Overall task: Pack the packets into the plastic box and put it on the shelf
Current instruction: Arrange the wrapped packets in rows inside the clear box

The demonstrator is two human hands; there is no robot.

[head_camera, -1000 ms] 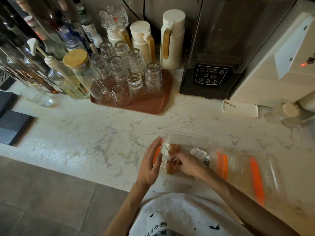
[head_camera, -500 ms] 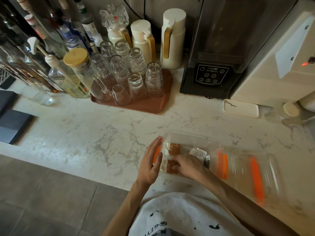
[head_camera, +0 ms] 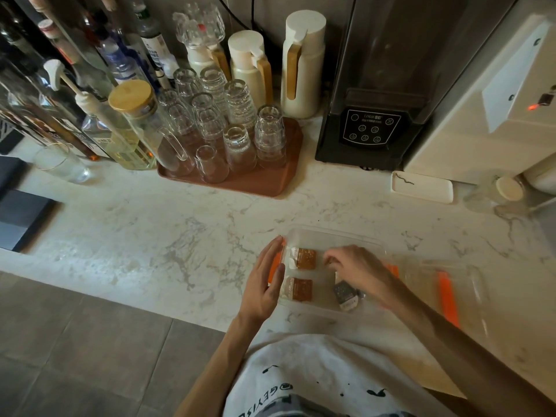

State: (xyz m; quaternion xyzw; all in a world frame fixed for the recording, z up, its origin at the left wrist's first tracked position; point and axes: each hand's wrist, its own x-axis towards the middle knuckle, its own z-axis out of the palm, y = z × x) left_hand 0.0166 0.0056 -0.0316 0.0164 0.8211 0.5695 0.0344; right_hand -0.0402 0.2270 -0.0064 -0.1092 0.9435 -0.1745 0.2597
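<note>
Fingers [head_camera: 272, 257] of the left hand [head_camera: 264, 284] lie straight and spread, flat against the left outer wall of the box [head_camera: 331, 236], gripping nothing. The right hand [head_camera: 358, 269] reaches into the box from the right with its fingers [head_camera: 332, 257] curled downward near the middle; I cannot tell whether they pinch anything, since the tips are hidden beneath the hand.

The box is clear plastic and sits on the marble desk [head_camera: 180, 236] at lower centre of the frame, close to the near edge. An orange clip [head_camera: 274, 270] shows on its left end, just beside the left palm. Inside, two brown packets lie along the left side: the upper packet [head_camera: 304, 258] and the lower packet [head_camera: 298, 289], near each other but apart. A dark packet [head_camera: 346, 294] lies at the lower right of the box, just below the right wrist.

Right of the box, a clear lid [head_camera: 451, 293] with an orange strip lies on the desk, blurred.

Further up, a brown tray [head_camera: 270, 182] holds stacked upturned glasses [head_camera: 240, 136]. Bottles [head_camera: 99, 79] crowd the upper left. Cream jugs [head_camera: 304, 64] stand behind the tray, and a black machine [head_camera: 373, 130] with a button panel stands at upper right. A small white dish [head_camera: 421, 188] lies below it.
</note>
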